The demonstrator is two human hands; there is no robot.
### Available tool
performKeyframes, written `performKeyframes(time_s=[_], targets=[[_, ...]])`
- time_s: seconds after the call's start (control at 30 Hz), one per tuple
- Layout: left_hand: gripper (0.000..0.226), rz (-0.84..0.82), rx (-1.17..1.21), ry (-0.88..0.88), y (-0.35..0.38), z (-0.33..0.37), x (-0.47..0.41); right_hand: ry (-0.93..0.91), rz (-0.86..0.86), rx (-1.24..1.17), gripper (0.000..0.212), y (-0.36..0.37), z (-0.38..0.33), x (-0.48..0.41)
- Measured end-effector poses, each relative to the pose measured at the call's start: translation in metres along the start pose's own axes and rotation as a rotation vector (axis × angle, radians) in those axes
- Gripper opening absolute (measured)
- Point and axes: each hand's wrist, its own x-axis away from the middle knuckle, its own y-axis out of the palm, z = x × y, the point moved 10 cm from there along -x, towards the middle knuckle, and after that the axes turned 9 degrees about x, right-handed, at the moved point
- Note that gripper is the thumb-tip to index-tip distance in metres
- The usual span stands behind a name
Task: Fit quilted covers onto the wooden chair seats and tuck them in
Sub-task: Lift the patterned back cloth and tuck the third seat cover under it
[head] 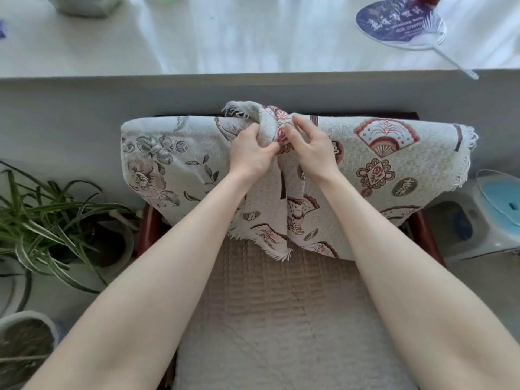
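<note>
Your left hand (250,154) and right hand (316,153), side by side, both pinch a bunched fold of the patterned cover (394,167) draped over the back of the chair (148,229), at twelve o'clock from the quilted seat pad (261,311).

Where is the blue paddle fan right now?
Head view, top right: the blue round plastic hand fan lies flat on the white tabletop, handle pointing toward its near edge, beyond the fringed patterned cover.

A fringed patterned cover (365,153) drapes the back of the wooden chair (150,229), bunched at its top middle; a beige quilted cover (281,305) lies flat on the seat.
</note>
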Motion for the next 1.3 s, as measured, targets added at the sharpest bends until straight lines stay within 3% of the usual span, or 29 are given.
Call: performKeyframes(time_s=[0.1, 0.2, 0.33, 0.47, 0.67, 0.83, 0.93, 1.07, 1.17, 1.3], targets=[[0.015, 0.005, 0.124, -0.058, -0.017, -0.007, 0.002, 0.018, -0.069, 0.004, 0.067, 0.009, -0.004, 0.002], [0.031, 0.06, 0.314, -0.166, -0.034, -0.019, 0.007, -0.02, -0.125, 0.094, 0.058, 0.013, -0.013, 0.002], [0.043, 0.283, 0.564, -0.31, -0.071, -0.042, 0.015, -0.064, -0.187, 0.199, 0.051, 0.025, -0.03, -0.005], [0.044, 0.408, 0.572, -0.344, -0.111, -0.058, 0.017, -0.089, -0.234, 0.248, 0.053, 0.049, -0.039, -0.014], [0.033, 0.064, 0.23, -0.529, -0.089, -0.054, 0.013, -0.144, -0.236, 0.319, 0.053, 0.059, -0.044, -0.02], [0.014, 0.034, 0.508, -0.439, -0.092, -0.045, -0.001, -0.179, -0.221, 0.385, 0.05, 0.056, -0.047, -0.02], [0.007, 0.189, 0.685, -0.406, -0.108, -0.047, -0.004, -0.199, -0.217, 0.44, 0.053, 0.057, -0.049, -0.022], [0.032, 0.501, 0.891, -0.395, -0.137, -0.062, 0.007, -0.205, -0.201, 0.477, 0.052, 0.064, -0.051, -0.019], [0.037, 0.63, 0.793, -0.371, -0.167, -0.08, 0.015, -0.207, -0.222, 0.431, 0.051, 0.075, -0.055, -0.013], [0.028, 0.46, 0.524, -0.4, -0.168, -0.086, 0.014, -0.21, -0.224, 0.42, 0.051, 0.088, -0.071, -0.018]])
